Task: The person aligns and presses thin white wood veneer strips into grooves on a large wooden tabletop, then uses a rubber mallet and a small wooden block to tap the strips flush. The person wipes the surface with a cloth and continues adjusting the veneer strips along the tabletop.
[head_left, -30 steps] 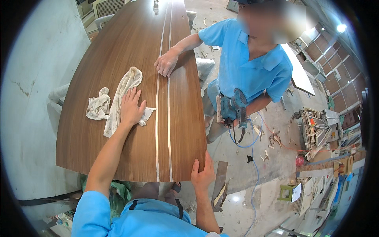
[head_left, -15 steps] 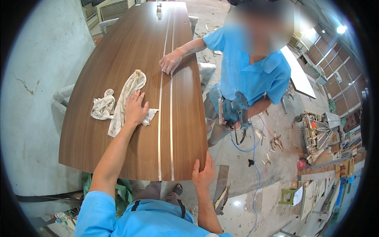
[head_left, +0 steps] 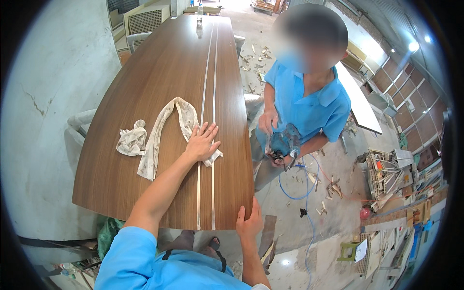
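Note:
A large brown wood-grain panel (head_left: 140,87) with curved sides lies before me, two pale strips (head_left: 213,188) running along its length. My left hand (head_left: 202,145) rests flat, fingers spread, on one end of a stained white rag (head_left: 159,123) and reaches over the strips. The rag bends in an arch, and a crumpled bunch of white cloth (head_left: 132,138) lies at its left. At the panel's near right corner my right hand (head_left: 250,221) lies against the edge, thumb and fingers apart. Part of that hand's grip is hidden.
Beyond the right edge a co-worker (head_left: 309,96) in blue holds a blue power tool (head_left: 284,142). A clear bottle (head_left: 199,18) stands at the panel's far end. Blue hose (head_left: 309,227) and wood scraps litter the floor. A pale wall (head_left: 53,145) rises at left.
My left hand has slid right, dragging the rag's end onto the strips. The co-worker's hand has left the panel and moved to the power tool. My right hand stays at the corner.

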### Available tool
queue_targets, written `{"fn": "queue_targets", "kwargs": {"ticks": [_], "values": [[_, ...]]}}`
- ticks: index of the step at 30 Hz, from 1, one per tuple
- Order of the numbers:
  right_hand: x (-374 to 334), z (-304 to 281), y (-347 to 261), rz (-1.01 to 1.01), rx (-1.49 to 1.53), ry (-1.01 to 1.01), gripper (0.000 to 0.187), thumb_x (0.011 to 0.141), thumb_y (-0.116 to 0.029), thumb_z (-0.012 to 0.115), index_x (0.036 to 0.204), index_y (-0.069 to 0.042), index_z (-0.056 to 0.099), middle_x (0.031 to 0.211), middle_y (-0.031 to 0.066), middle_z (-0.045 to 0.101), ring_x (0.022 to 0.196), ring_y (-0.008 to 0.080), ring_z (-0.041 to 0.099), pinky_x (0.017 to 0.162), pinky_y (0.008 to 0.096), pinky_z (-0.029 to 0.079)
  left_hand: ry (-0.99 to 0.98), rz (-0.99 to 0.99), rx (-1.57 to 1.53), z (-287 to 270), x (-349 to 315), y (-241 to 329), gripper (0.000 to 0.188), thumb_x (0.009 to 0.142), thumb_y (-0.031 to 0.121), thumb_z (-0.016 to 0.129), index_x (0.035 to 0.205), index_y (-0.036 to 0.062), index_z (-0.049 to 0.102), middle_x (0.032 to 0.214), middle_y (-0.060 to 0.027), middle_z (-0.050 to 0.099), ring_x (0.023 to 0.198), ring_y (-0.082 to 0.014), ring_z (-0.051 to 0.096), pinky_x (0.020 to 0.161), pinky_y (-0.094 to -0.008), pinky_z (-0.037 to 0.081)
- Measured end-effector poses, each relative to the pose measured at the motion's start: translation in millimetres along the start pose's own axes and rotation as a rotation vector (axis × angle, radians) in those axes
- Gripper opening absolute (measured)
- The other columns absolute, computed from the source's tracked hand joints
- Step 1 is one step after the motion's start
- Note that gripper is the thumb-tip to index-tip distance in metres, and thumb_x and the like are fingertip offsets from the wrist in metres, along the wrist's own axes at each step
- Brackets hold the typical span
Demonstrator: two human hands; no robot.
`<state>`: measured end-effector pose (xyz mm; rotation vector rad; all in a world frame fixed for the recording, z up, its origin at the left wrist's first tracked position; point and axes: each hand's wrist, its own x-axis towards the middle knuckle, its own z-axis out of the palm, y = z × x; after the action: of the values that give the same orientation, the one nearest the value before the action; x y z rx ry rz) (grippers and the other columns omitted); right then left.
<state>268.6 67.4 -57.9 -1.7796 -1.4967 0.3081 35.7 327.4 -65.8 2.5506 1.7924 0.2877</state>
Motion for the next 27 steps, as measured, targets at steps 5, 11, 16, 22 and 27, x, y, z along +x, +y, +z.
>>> {"fn": "queue_targets", "kwargs": {"ticks": [5, 11, 16, 22, 27], "values": [[0.6, 1.7, 1.3, -0.058, -0.074, 0.038, 0.054, 0.093, -0.022, 0.068, 0.142, -0.005, 0.055, 0.126, 0.0204, 0.067, 0.109, 0.0412, 0.067, 0.087, 0.0490, 0.056, 0.015, -0.092, 0.001, 6.9, 26.5, -2.3, 0.074, 0.105, 0.055, 0.039, 0.162, 0.0079, 0.031, 0.170, -0.0094, 0.028, 0.158, -0.0307, 0.020, 0.128, -0.0562, 0.011], [-0.9, 3.5, 0.2, -0.038, -0.047, 0.048, 0.054, 0.093, -0.022, 0.068, 0.143, -0.006, 0.055, 0.125, 0.0192, 0.067, 0.108, 0.0405, 0.068, 0.085, 0.0484, 0.057, -0.023, -0.045, -0.007, 5.0, 17.0, -2.6, 0.075, 0.106, 0.056, 0.036, 0.162, 0.0067, 0.030, 0.171, -0.0084, 0.025, 0.159, -0.0305, 0.018, 0.128, -0.0561, 0.010], [-2.6, 2.6, -0.1, -0.029, -0.067, 0.045, 0.053, 0.094, -0.023, 0.067, 0.143, -0.007, 0.054, 0.125, 0.0186, 0.067, 0.107, 0.0403, 0.068, 0.084, 0.0485, 0.056, 0.006, -0.027, -0.022, 3.3, -3.4, 3.3, 0.076, 0.106, 0.056, 0.037, 0.161, 0.0055, 0.031, 0.170, -0.0101, 0.028, 0.159, -0.0303, 0.019, 0.128, -0.0547, 0.010], [-1.1, -0.1, -2.8, -0.016, -0.045, 0.042, 0.052, 0.095, -0.023, 0.066, 0.143, -0.007, 0.054, 0.124, 0.0202, 0.067, 0.108, 0.0418, 0.066, 0.086, 0.0500, 0.055, 0.101, -0.107, -0.040, 6.3, -28.9, 12.1, 0.074, 0.105, 0.054, 0.040, 0.158, 0.0028, 0.037, 0.168, -0.0128, 0.031, 0.158, -0.0286, 0.023, 0.129, -0.0519, 0.012], [-1.1, -2.9, -2.6, -0.001, -0.046, -0.002, 0.052, 0.096, -0.022, 0.066, 0.144, -0.005, 0.054, 0.125, 0.0219, 0.066, 0.109, 0.0427, 0.066, 0.088, 0.0496, 0.054, 0.154, -0.140, -0.062, -1.1, -18.6, 5.9, 0.069, 0.103, 0.046, 0.050, 0.156, 0.0032, 0.040, 0.158, -0.0157, 0.045, 0.149, -0.0309, 0.038, 0.123, -0.0529, 0.023]]}}
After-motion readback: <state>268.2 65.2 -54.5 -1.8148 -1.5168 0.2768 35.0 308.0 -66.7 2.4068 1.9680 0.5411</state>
